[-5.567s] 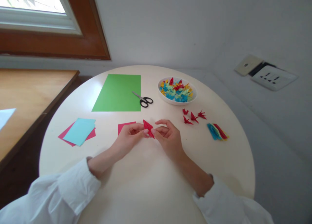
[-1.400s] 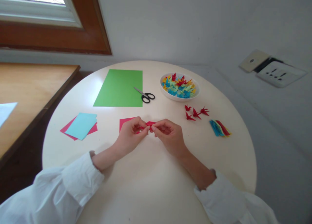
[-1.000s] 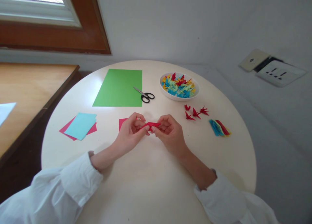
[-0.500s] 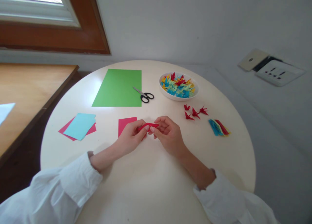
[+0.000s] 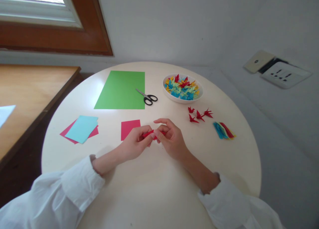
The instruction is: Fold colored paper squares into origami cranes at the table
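Forefinger (image 5: 164, 121) of right hand (image 5: 171, 139) is now raised; red paper (image 5: 149, 133) is pinched by both hands, left hand (image 5: 133, 143) at nine o'clock; even creasing is advised.

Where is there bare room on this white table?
Between the white fabric sleeves, and between the pale-blue paper sheet and pink paper square. Crowded: right, around the round white bowl, red paper cranes and multicoloured paper pieces.
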`<state>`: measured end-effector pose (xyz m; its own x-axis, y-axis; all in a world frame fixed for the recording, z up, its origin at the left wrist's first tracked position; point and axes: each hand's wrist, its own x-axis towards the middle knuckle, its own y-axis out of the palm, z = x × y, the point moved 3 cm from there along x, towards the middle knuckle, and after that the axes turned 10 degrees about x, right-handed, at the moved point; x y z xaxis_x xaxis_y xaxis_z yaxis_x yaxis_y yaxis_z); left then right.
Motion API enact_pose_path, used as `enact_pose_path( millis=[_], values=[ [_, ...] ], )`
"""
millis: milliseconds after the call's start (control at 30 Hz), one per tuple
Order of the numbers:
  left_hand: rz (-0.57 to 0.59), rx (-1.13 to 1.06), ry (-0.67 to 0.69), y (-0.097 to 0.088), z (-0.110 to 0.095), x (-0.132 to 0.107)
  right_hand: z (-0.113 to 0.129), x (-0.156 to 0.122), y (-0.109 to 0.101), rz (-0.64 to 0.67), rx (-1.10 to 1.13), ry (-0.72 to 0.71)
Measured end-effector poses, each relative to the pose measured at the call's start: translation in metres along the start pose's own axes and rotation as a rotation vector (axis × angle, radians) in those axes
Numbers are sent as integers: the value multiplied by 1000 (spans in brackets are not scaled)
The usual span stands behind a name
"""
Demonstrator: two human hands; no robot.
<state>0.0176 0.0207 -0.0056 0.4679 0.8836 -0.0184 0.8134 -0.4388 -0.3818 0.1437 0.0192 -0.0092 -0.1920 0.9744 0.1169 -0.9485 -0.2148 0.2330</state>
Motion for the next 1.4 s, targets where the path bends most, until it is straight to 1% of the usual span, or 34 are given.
enact_pose_path(
  millis=[100, 233, 400, 633, 733, 833, 967, 1067, 1233, 1300, 1400],
  values=[
    [35, -58, -12, 1, 0, 0, 1, -1, 1, 5, -21, -24],
    [84, -164, -16, 1, -2, -1, 3, -2, 1, 19, 6, -45],
    [130, -259, -28, 1, -6, -2, 5, -2, 1, 35, 63, -21],
    [182, -286, 1, -1, -5, -3, 7, -2, 0, 49, 98, 10],
    [190, -246, 23, -2, -6, -3, 6, -2, -2, 39, 108, 27],
    [155, -174, 26, -4, -4, -1, 2, 1, -5, 17, 92, 59],
    [55, -161, -35, -5, 2, 2, -1, 4, -8, -6, 25, 68],
    [8, -288, -71, -6, 3, 3, 0, 4, -9, -18, 9, 25],
    [18, -624, -116, -6, 2, 3, 1, 3, -12, -51, -9, -99],
    [-9, -669, -124, -7, 2, 3, 0, 2, -13, -49, -16, -119],
    [-59, -670, -117, -8, 3, 4, -1, 2, -13, -42, 5, -150]
  ],
)
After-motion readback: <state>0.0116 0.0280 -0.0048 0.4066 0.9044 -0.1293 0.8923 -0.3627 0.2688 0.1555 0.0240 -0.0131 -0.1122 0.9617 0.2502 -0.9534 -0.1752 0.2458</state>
